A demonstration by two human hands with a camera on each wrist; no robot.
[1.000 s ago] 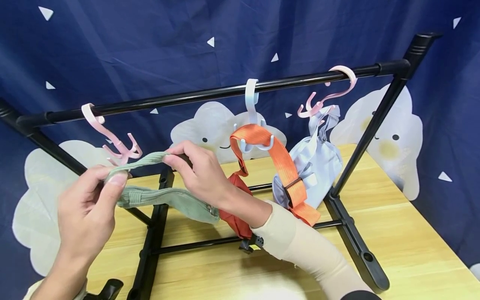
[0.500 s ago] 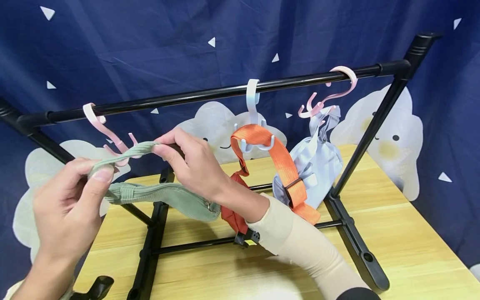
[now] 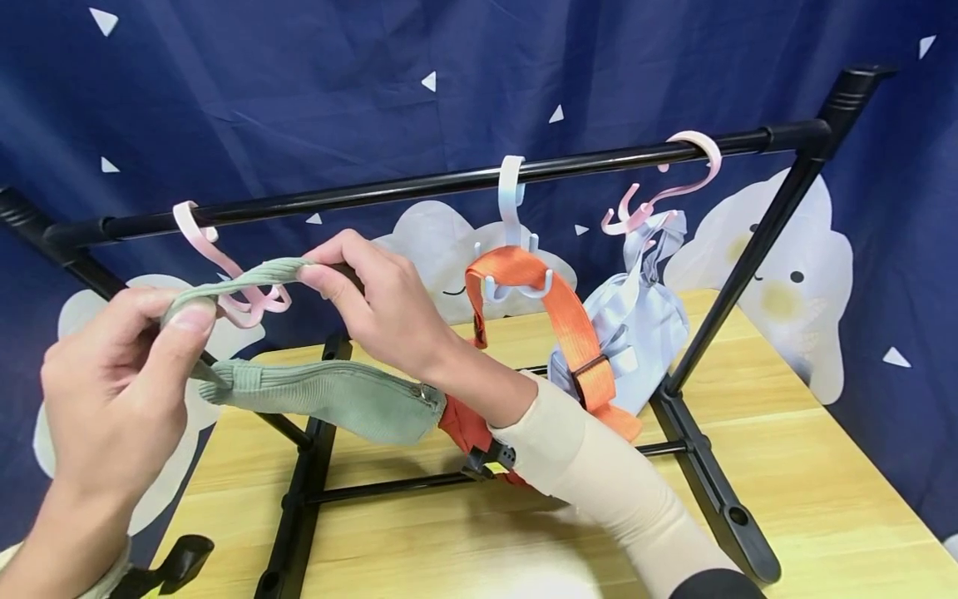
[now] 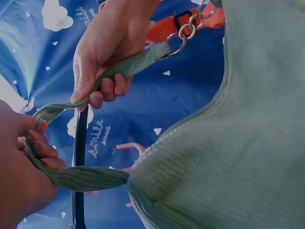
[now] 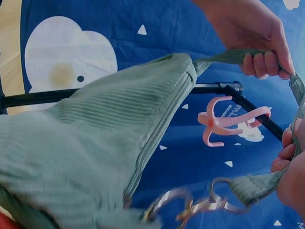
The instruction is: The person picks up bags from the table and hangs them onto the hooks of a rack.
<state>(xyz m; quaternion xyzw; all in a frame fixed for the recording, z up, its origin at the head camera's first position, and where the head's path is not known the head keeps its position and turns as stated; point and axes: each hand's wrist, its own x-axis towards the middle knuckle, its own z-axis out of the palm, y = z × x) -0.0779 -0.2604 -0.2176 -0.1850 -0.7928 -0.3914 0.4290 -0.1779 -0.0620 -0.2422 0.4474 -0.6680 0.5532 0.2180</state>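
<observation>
A green corduroy bag (image 3: 367, 403) with a zip hangs below my hands by its strap (image 3: 254, 279). My left hand (image 3: 112, 374) pinches one part of this strap between thumb and fingers. Farther right, my right hand (image 3: 385, 304) grips another part, so a short raised span runs between them. That span crosses in front of the left pink hook (image 3: 196, 233), whose prongs (image 5: 219, 126) point up and outward in the right wrist view. Metal rings (image 4: 188, 31) join one strap end to the bag.
A black rack bar (image 3: 419, 187) carries the hooks. From the middle blue hook (image 3: 511, 191) hangs an orange strap (image 3: 569, 333) with a red-orange bag (image 3: 464, 424), partly behind my right forearm. A light blue bag (image 3: 636, 333) hangs on the right pink hook (image 3: 716, 162). Below is a wooden table (image 3: 823, 466).
Both hands have moved left and slightly up with the strap. The raised span now overlaps the left pink hook, and the bag has shifted slightly left.
</observation>
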